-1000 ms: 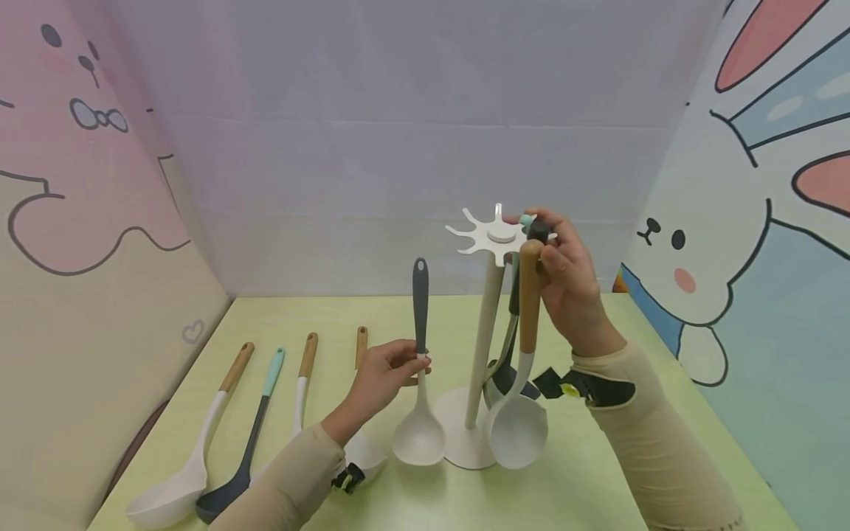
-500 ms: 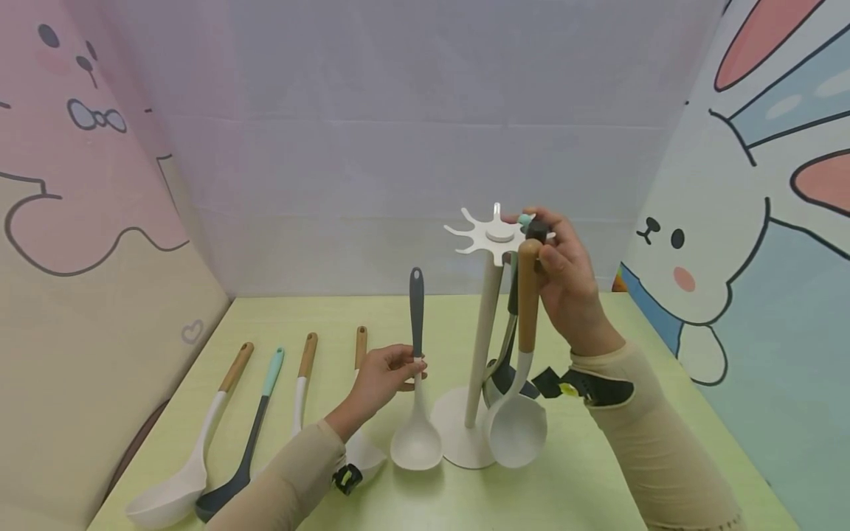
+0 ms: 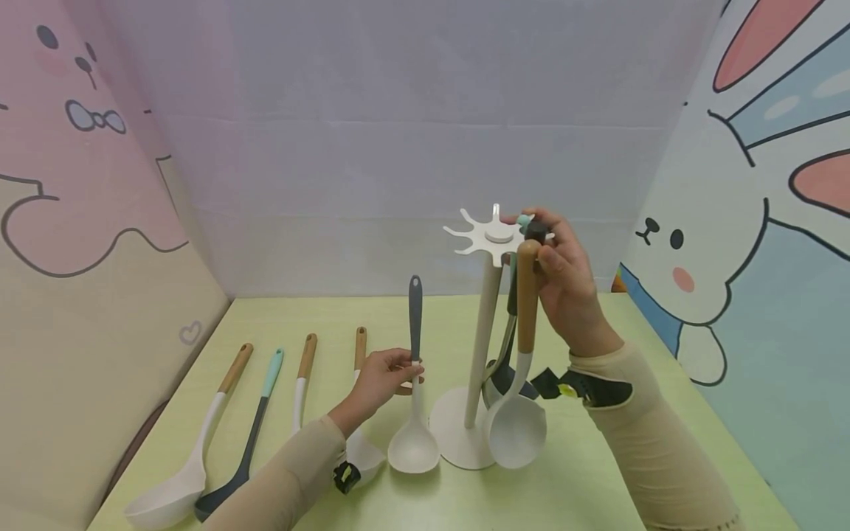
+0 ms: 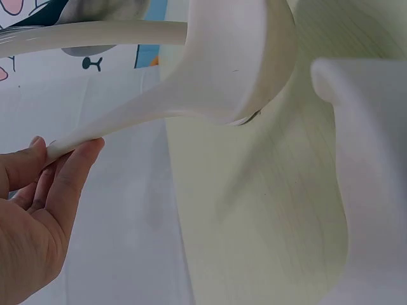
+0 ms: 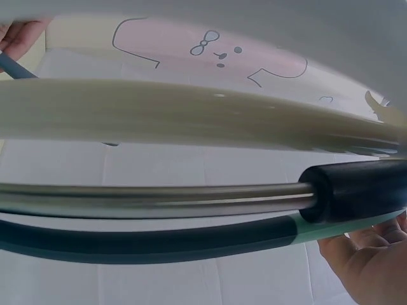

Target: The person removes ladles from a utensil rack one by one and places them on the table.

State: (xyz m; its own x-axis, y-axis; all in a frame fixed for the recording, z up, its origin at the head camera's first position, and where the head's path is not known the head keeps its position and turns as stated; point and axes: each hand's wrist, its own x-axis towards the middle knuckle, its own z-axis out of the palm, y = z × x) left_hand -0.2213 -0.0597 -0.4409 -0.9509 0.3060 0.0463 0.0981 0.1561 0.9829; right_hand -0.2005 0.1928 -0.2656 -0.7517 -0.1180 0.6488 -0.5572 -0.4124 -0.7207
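Note:
In the head view my left hand (image 3: 381, 380) pinches the neck of a white ladle with a dark grey handle (image 3: 415, 317), upright, bowl low near the tabletop left of the rack. In the left wrist view, thumb and fingertips meet on its slim white neck (image 4: 114, 121). My right hand (image 3: 571, 287) is curled around the tops of handles hung at the right of a white utensil rack (image 3: 483, 339). A white ladle with a wooden handle (image 3: 527, 295) hangs in front. Behind it are a metal-shafted utensil with a black handle (image 5: 362, 187) and a mint-handled dark utensil (image 5: 222, 246).
Left on the pale green table (image 3: 564, 487) lie a white ladle with a wooden handle (image 3: 199, 464), a dark ladle with a mint handle (image 3: 259, 428), and two more wooden-handled white utensils, partly covered by my left arm. Bare curved hooks (image 3: 465, 230) fan out at the rack's left.
My left hand has lowered the grey-handled ladle and shifted it slightly left. My right hand has stayed in place at the rack top.

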